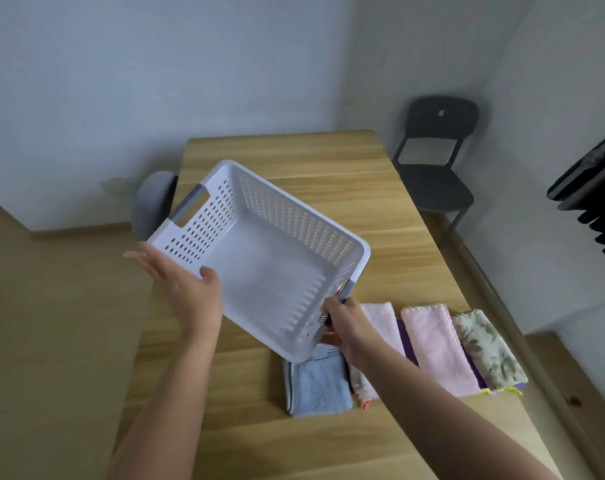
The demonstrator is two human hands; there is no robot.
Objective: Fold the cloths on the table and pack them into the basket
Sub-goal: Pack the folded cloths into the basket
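A white perforated basket [259, 258] with grey handles hangs tilted in the air over the wooden table [294, 161], its inside facing me and holding nothing. My right hand [346, 323] grips its near grey handle. My left hand [183, 285] presses flat against its long side wall, fingers straight and thumb over the rim. Folded cloths lie in a row on the table below: a blue one [316, 384], a pink one [380, 320] partly behind my right arm, another pink one [436, 344] and a floral one [488, 348].
A dark chair [436, 161] stands at the table's far right corner. A grey chair back [153, 202] shows at the left edge. White walls close off the back and right. A black object [592, 188] juts in from the right.
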